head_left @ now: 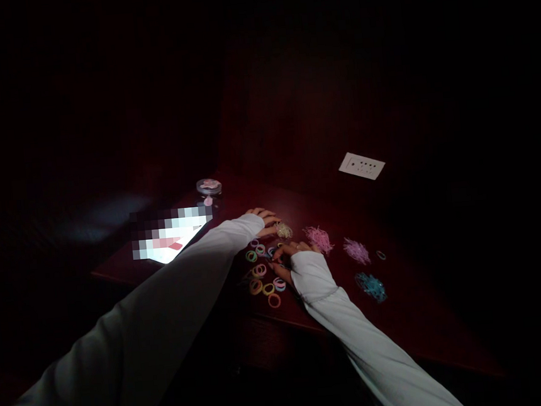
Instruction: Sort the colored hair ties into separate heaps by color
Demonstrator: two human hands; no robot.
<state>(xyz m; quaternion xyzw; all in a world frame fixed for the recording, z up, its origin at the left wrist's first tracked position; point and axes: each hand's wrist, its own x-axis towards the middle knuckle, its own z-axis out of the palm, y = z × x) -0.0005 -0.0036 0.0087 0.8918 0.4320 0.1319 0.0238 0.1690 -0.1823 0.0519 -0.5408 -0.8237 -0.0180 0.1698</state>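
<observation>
While the right hand (296,254) lies over coloured rings (256,290) below frame centre, its sleeve (315,276) could scatter them; the left hand (265,220) adjoins yellow strands (284,230); I cannot tell either grip's opening or hold.

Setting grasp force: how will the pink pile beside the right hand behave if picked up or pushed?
The pink pile looks like many thin, loose strands, so it would probably shed pieces if lifted. Its wispy, splayed edges suggest light and floppy rather than stiff. Pushed, it would likely spread; that low, ragged heap seems unlikely to roll.
</observation>
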